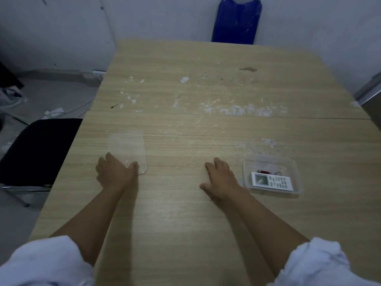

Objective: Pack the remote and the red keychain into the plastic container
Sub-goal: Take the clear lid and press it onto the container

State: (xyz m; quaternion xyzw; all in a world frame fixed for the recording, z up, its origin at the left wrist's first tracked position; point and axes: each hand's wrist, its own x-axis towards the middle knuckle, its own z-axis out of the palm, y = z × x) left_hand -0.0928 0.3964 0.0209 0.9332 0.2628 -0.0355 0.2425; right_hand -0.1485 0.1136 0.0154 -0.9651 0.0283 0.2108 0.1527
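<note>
My sleeves (pixel 47 263) are white. White remote (pixel 272 182) with grey buttons, red keychain (pixel 266 172), clear container (pixel 296 174), pale woodgrain table (pixel 206 124), blue chair (pixel 237 21).

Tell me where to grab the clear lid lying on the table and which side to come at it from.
Judging from its pose, take the clear lid by its near rounded corner, coming from the near-left, where the left hand already rests on its edge. It lies flat on the table, thin and without a handle, so pinching an edge, perhaps after sliding it to the table's left side, looks easiest.
</note>
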